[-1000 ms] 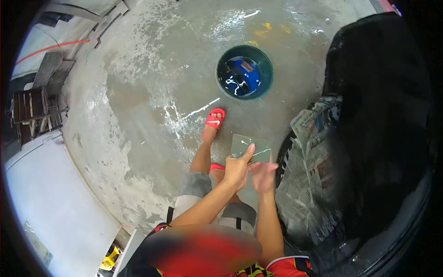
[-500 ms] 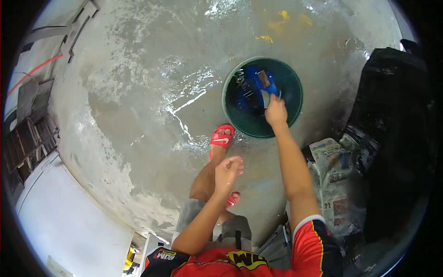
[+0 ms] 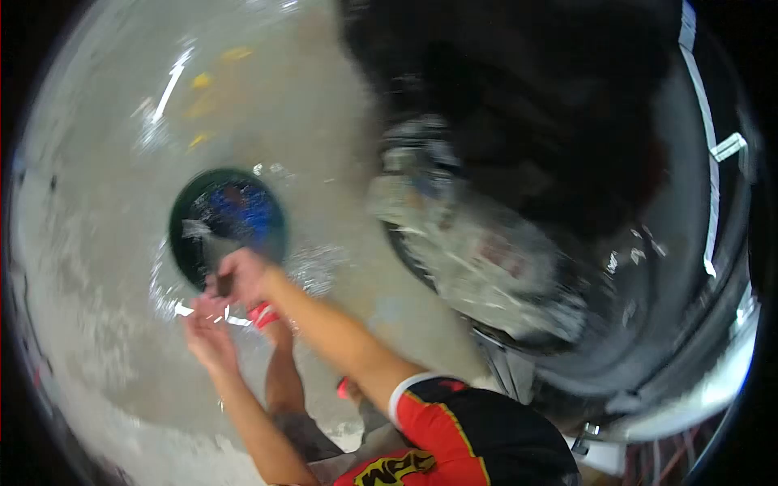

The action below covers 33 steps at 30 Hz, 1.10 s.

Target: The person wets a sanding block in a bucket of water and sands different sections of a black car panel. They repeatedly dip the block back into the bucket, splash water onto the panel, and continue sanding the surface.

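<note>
My right hand (image 3: pixel 247 274) is closed around a grey flat tool (image 3: pixel 214 248) with a dark handle, over the near rim of a round green tub (image 3: pixel 279 243). Inside the tub is a blue object (image 3: pixel 253 212) with a brown patch, blurred and apparently in water. Just below my right hand, my left hand (image 3: pixel 211 336) has its fingers spread, with nothing visible in it. Motion smears the fingertips and the tool's exact shape.
Wet grey floor (image 3: pixel 340 267) surrounds the tub, with yellow stains at the upper left. Crumpled newspaper or plastic (image 3: pixel 486 259) lies beside a large black covered mass (image 3: pixel 551 105) on the right. My red sandal (image 3: pixel 262 314) is just below the tub.
The view has swung right, so the tub appears farther left. My right hand has come out of the tub with the grey tool, and my left hand has moved up close to it.
</note>
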Motion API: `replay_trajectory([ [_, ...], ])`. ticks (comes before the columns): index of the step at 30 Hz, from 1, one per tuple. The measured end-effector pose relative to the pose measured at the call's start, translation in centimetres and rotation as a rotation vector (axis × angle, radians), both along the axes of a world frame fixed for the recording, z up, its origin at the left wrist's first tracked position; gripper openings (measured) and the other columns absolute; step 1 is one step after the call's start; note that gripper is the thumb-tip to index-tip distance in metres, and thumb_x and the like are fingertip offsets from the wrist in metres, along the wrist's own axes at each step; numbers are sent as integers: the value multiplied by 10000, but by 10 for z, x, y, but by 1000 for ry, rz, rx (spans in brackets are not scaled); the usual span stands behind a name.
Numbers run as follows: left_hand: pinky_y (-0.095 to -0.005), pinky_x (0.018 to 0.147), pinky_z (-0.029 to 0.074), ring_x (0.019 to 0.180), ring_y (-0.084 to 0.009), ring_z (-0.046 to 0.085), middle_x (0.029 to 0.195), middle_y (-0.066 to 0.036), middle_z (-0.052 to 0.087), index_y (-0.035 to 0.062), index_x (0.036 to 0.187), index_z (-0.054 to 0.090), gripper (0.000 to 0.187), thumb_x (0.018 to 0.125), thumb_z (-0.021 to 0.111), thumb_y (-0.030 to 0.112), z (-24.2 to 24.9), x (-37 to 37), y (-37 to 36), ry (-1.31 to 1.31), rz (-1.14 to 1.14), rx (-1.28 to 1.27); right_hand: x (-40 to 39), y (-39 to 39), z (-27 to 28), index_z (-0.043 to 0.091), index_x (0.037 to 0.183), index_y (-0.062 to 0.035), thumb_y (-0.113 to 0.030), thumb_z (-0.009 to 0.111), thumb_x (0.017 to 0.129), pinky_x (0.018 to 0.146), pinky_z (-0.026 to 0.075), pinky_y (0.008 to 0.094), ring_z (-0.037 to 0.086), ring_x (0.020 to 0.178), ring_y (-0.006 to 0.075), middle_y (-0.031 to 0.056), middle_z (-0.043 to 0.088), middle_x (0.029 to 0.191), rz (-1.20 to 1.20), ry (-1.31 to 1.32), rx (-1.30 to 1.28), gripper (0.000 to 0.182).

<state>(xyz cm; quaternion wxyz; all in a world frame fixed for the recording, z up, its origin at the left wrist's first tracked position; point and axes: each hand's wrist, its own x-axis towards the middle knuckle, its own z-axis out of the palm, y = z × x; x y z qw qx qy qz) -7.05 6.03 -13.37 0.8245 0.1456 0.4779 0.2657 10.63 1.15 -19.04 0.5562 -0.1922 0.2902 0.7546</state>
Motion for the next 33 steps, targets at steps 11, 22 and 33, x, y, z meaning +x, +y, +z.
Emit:
replay_trajectory([
  [11,-380,992,508,1089,-270,647,1169,-184,670,-43,1168,595,456,1027,466,370,251,233,-172,-671,-548,-42,200,-146,462,530,1317,27,-318,542,974,1131,334,440,543,1247,350,197,580,1329,-472,-2865,-186,486],
  [22,-424,1047,448,1213,-310,567,1328,-194,575,-30,1240,551,492,1023,434,396,84,14,-364,-258,-704,-378,84,-667,599,278,1487,51,-127,595,770,1172,77,631,230,1478,380,237,259,1575,1652,-2920,-1650,804],
  [33,-408,1009,453,1182,-298,582,1279,-178,603,-40,1287,524,546,1028,414,428,76,13,-385,-216,-948,-204,165,-467,632,358,1460,47,-139,491,839,1201,171,522,306,1454,305,181,325,1565,1536,-3404,-1210,661],
])
